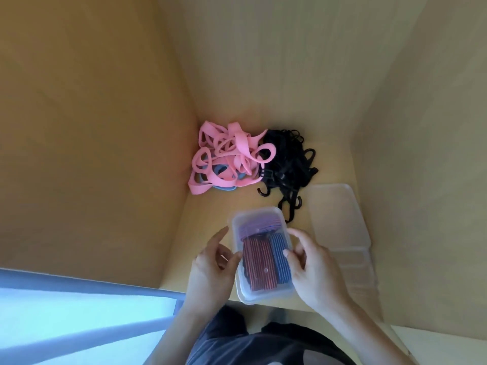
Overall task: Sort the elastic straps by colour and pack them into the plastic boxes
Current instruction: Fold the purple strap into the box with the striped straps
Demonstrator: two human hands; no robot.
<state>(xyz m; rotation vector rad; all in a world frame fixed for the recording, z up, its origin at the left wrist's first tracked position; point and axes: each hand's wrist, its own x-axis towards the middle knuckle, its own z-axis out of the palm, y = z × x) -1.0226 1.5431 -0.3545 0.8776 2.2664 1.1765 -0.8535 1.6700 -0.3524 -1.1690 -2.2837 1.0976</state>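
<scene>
a: clear plastic, first entry?
b: clear plastic box [261, 210], at the near edge of the wooden desk [205, 219], long side running away from the body. packed with red straps [259, 264] on the left and blue straps [280, 256] on the right, in folded rows side by side. more of both at the far end, blurred to purple.
a: hands?
b: left hand [213, 267] curled round the box's left long side, thumb on top. right hand [313, 270] curled round the right long side, thumb tip over the blue rows. box held between the two.
a: unsorted stock?
b: pink straps [226, 156], a loose tangle in the far left corner, against the wall. one light blue strap [221, 171] tucked under the pink, partly hidden. black straps [287, 159] heaped just right of the pink and touching it, hooks [264, 192] sticking out toward the box.
a: other containers?
b: second clear box [340, 214], right of the held one and apart from it, along the right wall. lidded or stacked, cannot tell.
a: remainder?
b: dark shirt [263, 346] at the bottom edge, bright window [79, 312] low on the left.
</scene>
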